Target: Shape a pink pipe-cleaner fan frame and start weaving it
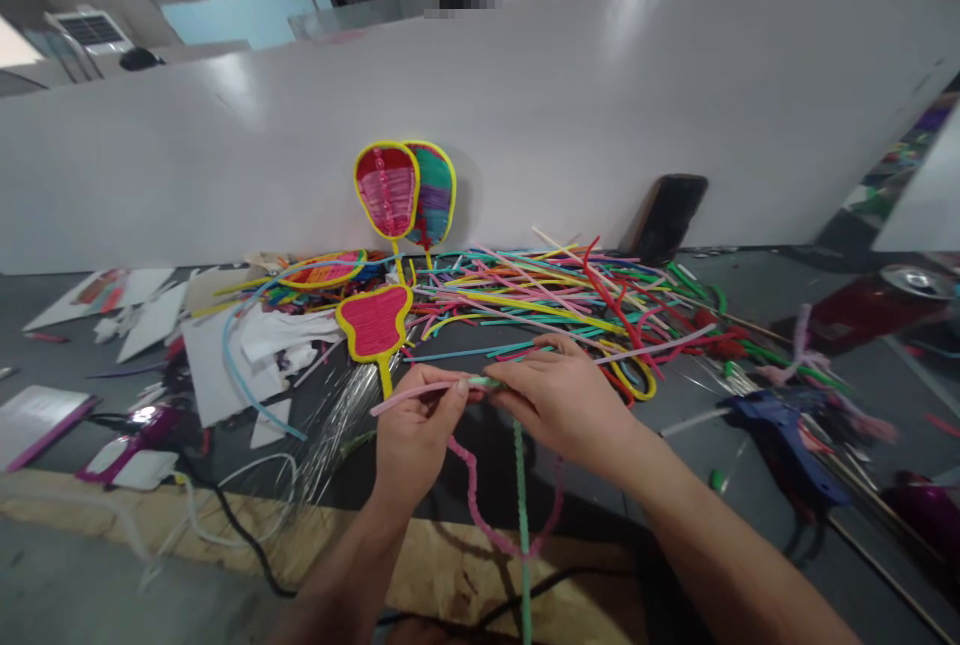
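Both hands meet over the near part of the table around pipe cleaners. My left hand (424, 435) pinches a light pink pipe cleaner (412, 393), whose end sticks out to the left. Close beside it, my right hand (559, 400) has its fingers closed on a pale green pipe cleaner (523, 515); this one hangs straight down below the hand. A wavy pink pipe cleaner (487, 525) loops beneath both hands, its upper ends partly hidden. Just beyond the left hand lies a small pink fan shape with a yellow rim (375, 323).
Loose colored pipe cleaners (517, 290) are heaped behind the hands. Two yellow-rimmed fans (388, 190) lean on the white partition (525, 105), as does a phone (671, 215). To the right are a blue glue gun (787, 445) and a red can (877, 310); paper pieces (225, 365) lie left.
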Available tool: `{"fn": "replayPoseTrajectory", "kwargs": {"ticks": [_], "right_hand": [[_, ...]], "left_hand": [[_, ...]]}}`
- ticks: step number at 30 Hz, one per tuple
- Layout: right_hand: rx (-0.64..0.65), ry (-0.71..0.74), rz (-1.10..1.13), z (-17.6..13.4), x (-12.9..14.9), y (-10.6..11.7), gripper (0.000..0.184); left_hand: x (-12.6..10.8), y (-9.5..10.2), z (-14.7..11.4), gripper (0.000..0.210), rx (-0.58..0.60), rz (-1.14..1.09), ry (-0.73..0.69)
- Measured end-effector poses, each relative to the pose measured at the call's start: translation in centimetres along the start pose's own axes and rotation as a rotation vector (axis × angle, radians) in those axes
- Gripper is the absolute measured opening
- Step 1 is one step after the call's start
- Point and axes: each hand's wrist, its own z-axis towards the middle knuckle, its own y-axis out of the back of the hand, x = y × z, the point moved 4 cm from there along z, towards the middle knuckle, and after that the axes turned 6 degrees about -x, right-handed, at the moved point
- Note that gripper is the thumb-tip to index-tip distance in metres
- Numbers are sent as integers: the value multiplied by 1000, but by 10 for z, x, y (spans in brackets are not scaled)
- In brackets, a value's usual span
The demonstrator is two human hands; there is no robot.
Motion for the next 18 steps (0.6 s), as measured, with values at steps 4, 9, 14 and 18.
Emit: {"fn": "replayPoseTrajectory", "kwargs": {"ticks": [4, 9, 14, 18], "right_hand": [[-6, 26, -27, -1, -1, -2, 15], [-56, -7, -26, -2, -1, -1, 19], [-88, -47, -10, -2, -4, 1, 19], [-59, -79, -36, -1, -6, -1, 18]], "left_hand": [[-1, -2, -1, 12, 11, -28, -4], [2, -3, -4, 9, 18, -137, -12], [3, 7, -1, 14, -51, -266, 18], [-23, 36, -8, 24, -234, -341, -228]]}}
